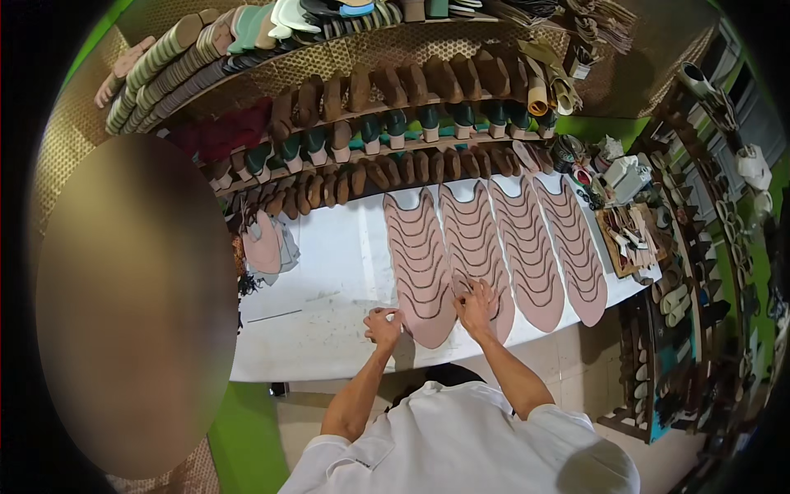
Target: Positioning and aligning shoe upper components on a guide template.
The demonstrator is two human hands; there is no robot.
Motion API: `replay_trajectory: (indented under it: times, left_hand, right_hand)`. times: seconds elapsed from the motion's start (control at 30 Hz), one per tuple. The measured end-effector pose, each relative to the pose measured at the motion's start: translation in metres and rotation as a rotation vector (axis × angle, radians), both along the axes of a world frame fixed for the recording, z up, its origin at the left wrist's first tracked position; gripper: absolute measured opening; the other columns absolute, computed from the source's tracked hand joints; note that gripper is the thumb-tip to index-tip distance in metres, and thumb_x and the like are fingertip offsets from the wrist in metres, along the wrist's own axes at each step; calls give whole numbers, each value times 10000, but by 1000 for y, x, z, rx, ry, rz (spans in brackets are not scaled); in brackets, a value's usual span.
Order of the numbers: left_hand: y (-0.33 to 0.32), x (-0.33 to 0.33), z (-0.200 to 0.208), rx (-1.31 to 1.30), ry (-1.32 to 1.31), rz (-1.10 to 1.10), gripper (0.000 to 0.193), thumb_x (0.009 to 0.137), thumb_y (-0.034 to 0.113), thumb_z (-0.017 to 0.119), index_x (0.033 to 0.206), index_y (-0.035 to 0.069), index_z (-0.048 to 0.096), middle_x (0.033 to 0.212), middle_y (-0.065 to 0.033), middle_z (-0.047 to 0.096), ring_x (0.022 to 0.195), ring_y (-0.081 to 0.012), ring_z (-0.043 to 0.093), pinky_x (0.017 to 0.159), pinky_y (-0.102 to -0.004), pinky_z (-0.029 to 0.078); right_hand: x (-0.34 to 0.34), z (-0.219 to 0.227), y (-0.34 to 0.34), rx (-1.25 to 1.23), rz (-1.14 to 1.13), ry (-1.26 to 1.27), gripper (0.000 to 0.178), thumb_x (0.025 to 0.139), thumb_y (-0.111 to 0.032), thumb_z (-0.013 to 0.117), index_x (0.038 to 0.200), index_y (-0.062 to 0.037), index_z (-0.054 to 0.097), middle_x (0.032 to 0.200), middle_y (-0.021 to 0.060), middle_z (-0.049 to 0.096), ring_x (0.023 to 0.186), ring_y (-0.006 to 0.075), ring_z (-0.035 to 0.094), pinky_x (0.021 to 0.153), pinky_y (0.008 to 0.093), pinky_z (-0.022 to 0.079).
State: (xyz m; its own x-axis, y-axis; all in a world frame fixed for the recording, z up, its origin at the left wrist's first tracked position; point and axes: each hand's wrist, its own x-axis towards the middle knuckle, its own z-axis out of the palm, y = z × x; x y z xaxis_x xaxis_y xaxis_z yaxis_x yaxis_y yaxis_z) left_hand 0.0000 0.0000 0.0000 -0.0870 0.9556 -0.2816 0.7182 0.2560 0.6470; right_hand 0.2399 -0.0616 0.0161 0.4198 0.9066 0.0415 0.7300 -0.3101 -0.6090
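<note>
Pink shoe-upper pieces overlap in several long rows on a white-covered table, their curved dark edges showing like scales. My left hand is beside the front end of the leftmost row. Its fingers are curled together at the row's left edge; whatever they pinch is too small to make out. On the front part of the second row rests my right hand, fingers apart and touching the pink pieces. Farther right lie the third row and another row.
Loose pink and grey pieces lie at the table's left. A tray of small tools sits at its right end. Behind stand shelves of brown shoe lasts and green heeled forms. A large blurred patch hides the far left.
</note>
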Motion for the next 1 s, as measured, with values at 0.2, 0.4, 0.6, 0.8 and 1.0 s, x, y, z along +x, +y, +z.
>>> replay_trajectory:
  times: [0.2, 0.4, 0.6, 0.8, 1.0]
  left_hand:
    - [7, 3, -7, 40, 77, 10, 204, 838, 380, 787, 966, 227, 825, 1352, -107, 559, 1324, -363, 428, 1044, -616, 311]
    - [-1, 0, -5, 134, 36, 49, 287, 829, 355, 760, 1100, 263, 782, 1356, -85, 555, 1342, -346, 419, 1042, -608, 288]
    - [-9, -53, -17, 254, 1, 174, 306, 832, 322, 745, 1129, 250, 771, 1443, -123, 519, 1407, -367, 379, 1065, -606, 261]
    - [-4, -121, 0, 241, 48, 331, 315, 843, 269, 728, 1149, 202, 766, 1551, -184, 444, 1459, -379, 317, 1100, -605, 207]
    - [35, -204, 13, 276, 105, 344, 312, 867, 258, 726, 1173, 198, 752, 1558, -173, 437, 1462, -371, 310, 1104, -609, 204]
  right_hand:
    - [-2, 0, 11, 45, 6, -141, 199, 837, -288, 778, 885, -96, 802, 1437, 102, 570, 1452, 377, 372, 1192, 692, 134]
    - [-8, 10, 10, 62, 21, -165, 181, 871, -258, 736, 975, -115, 775, 1471, 126, 548, 1464, 386, 368, 1182, 705, 148]
    - [-46, 28, 40, 133, 221, -150, 203, 906, -247, 713, 1066, -131, 760, 1495, 124, 519, 1467, 385, 361, 1193, 681, 141]
    - [-105, 36, 79, 162, 414, -137, 159, 909, -234, 714, 1007, -134, 790, 1460, 118, 534, 1459, 375, 366, 1202, 656, 146]
    - [-176, 32, 129, 234, 556, -182, 146, 884, -235, 756, 995, -149, 799, 1450, 107, 531, 1459, 382, 361, 1166, 675, 191]
